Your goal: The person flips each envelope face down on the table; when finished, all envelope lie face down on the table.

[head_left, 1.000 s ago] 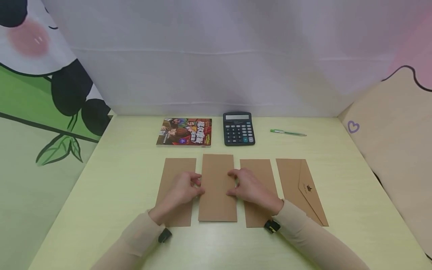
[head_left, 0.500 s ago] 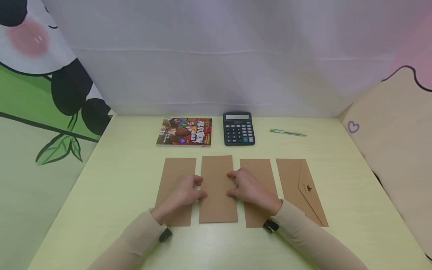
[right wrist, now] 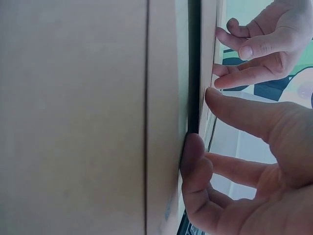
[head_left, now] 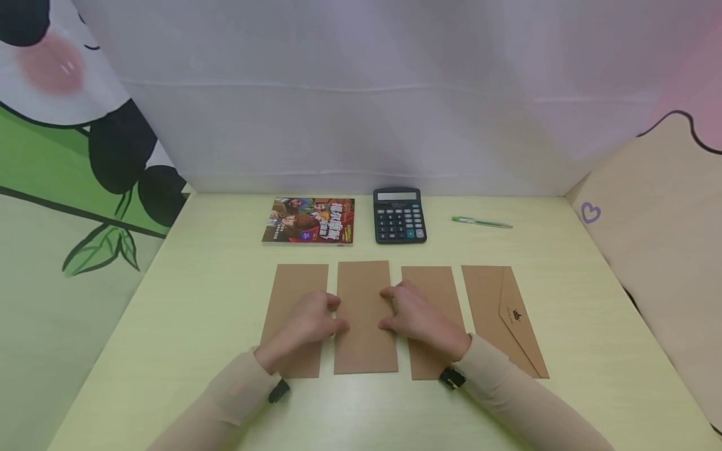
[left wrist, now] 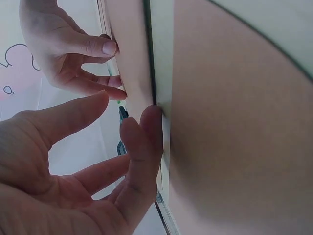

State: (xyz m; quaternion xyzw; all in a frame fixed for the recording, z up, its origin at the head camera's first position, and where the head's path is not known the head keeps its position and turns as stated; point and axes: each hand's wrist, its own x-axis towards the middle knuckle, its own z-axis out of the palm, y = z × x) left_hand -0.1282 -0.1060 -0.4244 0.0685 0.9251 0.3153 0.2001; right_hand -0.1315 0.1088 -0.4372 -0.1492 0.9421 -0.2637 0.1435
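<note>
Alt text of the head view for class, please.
A left hand and right hand touch opposite sides of a plain brown envelope, second from left among four. Beyond lie a book, calculator and green pen.

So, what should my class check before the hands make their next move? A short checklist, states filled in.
1. Right hand gripping: ok; it holds the second envelope from the left by its right edge.
2. Left hand gripping: cannot tell; fingers are at the left edge, thumb contact unclear.
3. Second envelope flat on the table: cannot tell.
4. Gaps: ok; it sits apart from the leftmost envelope and third envelope.
5. Same face up: not ok; the rightmost envelope shows its flap, the others are plain.
6. Book, calculator and pen clear: ok; all lie beyond the envelopes.
</note>
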